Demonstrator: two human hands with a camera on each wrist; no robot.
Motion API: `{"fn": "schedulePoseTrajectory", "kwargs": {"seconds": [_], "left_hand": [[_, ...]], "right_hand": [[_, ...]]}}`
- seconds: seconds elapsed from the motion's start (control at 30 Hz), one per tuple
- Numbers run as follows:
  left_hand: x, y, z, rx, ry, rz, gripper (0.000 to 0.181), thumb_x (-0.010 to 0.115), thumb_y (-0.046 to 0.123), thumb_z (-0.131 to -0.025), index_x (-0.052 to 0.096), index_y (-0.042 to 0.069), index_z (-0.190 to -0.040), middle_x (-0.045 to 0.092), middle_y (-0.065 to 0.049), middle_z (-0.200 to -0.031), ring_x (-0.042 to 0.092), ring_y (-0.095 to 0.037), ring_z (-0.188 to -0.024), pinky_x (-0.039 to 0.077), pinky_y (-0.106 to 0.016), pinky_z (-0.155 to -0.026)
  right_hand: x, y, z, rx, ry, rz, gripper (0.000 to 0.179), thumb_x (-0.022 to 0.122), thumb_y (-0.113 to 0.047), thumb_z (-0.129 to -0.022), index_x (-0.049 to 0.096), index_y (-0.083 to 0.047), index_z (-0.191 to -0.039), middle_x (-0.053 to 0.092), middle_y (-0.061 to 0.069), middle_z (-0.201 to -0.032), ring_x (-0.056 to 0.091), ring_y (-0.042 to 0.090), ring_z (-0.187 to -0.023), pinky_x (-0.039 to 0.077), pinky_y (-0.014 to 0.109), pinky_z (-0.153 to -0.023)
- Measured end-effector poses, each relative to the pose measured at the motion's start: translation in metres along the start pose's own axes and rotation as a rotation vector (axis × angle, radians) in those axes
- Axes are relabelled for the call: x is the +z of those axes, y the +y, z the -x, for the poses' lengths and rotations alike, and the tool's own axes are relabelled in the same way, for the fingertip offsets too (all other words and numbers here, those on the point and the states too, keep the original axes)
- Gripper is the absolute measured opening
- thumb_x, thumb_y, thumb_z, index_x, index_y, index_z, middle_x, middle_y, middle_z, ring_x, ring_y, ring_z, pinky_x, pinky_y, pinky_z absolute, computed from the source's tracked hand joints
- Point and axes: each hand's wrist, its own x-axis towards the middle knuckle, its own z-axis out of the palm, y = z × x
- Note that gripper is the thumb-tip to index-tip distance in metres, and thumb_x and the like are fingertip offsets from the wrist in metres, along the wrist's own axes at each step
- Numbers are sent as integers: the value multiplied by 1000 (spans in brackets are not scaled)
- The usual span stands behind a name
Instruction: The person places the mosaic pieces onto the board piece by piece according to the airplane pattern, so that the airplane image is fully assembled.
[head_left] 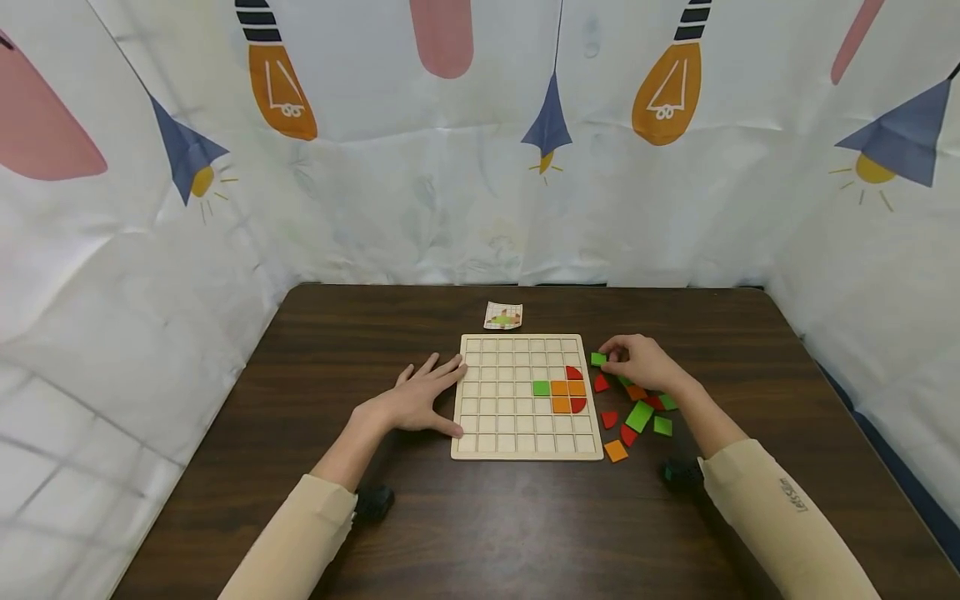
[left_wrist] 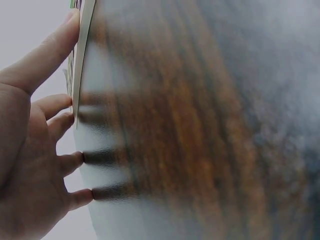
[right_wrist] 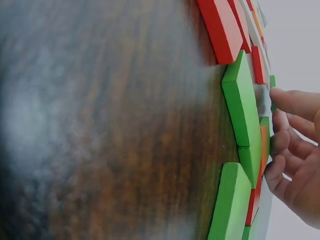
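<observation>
A pale wooden grid board (head_left: 495,423) lies flat on the table. On its right half sit a green square tile (head_left: 541,388), several orange square tiles (head_left: 560,405) and two red quarter-round tiles (head_left: 578,406). My left hand (head_left: 416,400) rests at the board's left edge with fingers spread, the thumb on the rim in the left wrist view. Just right of the board, my right hand (head_left: 643,364) pinches a green square tile (head_left: 598,359) between thumb and fingers. The right wrist view shows that green tile (right_wrist: 273,81) at the fingertips, mostly hidden.
Loose green (head_left: 639,416), red (head_left: 628,435) and orange tiles (head_left: 616,451) lie scattered and partly overlapping right of the board. A small picture card (head_left: 503,316) lies behind it. A printed white curtain (head_left: 450,208) stands at the table's back edge.
</observation>
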Motion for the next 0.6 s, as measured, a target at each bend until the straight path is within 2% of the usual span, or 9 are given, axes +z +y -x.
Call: {"fn": "schedulePoseTrajectory", "kwargs": {"seconds": [0.17, 0.4, 0.6], "left_hand": [[0, 1, 1, -1, -1, 1, 110, 79, 60, -84, 20, 15, -166, 6, -7, -172, -5, -41, -155, -1, -70, -116], [0, 0, 0, -2, 0, 1, 110, 78, 60, -85, 20, 15, -166, 6, -8, -172, -4, -42, -155, -1, -71, -116], [0, 0, -1, -1, -7, 2, 110, 78, 60, -85, 19, 15, -167, 5, -7, -172, -5, -41, -155, -2, -70, -116]], "right_hand": [[-1, -5, 2, -13, 25, -36, 31, 69, -18, -101, 65, 2, -123, 64, 6, -92, 56, 22, -74, 47, 35, -63], [2, -14, 5, -43, 20, -80, 32, 68, -21, -101, 65, -1, -126, 71, 3, -94, 66, 21, -87, 53, 41, -80], [9, -21, 7, -87, 10, -96, 31, 73, -19, -98, 68, -4, -124, 71, 2, -97, 65, 21, -88, 53, 40, -78]]}}
